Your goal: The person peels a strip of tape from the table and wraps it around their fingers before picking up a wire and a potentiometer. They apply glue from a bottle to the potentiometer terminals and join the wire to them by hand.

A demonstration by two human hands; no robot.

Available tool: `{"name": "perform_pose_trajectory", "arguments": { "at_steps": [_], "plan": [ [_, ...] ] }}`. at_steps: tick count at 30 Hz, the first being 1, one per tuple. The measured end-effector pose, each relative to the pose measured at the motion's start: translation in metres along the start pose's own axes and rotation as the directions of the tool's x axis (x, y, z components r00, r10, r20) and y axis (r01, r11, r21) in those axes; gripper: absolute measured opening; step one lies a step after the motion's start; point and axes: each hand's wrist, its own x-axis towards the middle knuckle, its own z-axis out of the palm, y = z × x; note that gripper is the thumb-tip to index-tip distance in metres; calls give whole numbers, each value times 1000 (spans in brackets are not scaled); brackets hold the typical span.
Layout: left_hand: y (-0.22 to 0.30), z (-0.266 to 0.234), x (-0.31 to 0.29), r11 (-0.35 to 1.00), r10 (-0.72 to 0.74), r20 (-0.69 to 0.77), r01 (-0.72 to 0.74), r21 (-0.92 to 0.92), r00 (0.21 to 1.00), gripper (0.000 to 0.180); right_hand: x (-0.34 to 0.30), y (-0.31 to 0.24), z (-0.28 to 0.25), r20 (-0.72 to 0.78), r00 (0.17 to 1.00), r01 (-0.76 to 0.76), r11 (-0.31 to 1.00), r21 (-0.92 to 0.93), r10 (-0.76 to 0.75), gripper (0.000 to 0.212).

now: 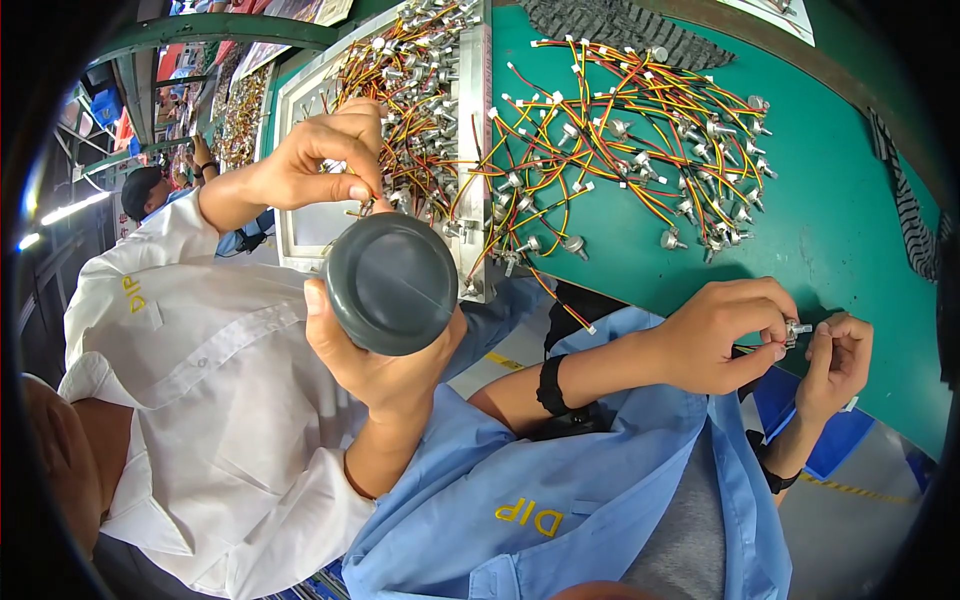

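Green tabletop (630, 270); pinched shaft (800, 328), probably metal

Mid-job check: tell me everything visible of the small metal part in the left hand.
The small metal part looks silvery and shiny, with a narrow shaft pointing right. The left hand pinches its body, hiding much of it. The right hand is at the shaft's tip; whether they touch is unclear. In view, it overlaps the green table.
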Motion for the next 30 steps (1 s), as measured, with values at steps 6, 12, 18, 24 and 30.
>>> {"name": "perform_pose_trajectory", "arguments": {
  "at_steps": [6,12,18,24,30],
  "plan": [
    [3,-2,2,1000,-14,10,14,6,1000,9,0,-2,1,7,1000,2,1000,-5,-2,17],
    [-5,1,-1,1000,11,-3,-11,3,1000,10,2,-2,1,3,1000,7,1000,-7,-7,16],
    [-4,0,-2,999,37,-13,-37,20,999,10,2,1,0,22,999,36,999,-12,-35,15],
    [-3,1,-5,999,46,-17,-45,10,999,10,3,-1,3,0,999,32,999,-29,-32,14],
    [-5,0,-9,998,63,-2,-63,2,998,11,4,1,4,13,997,72,997,-16,-71,14]
  ]
}}
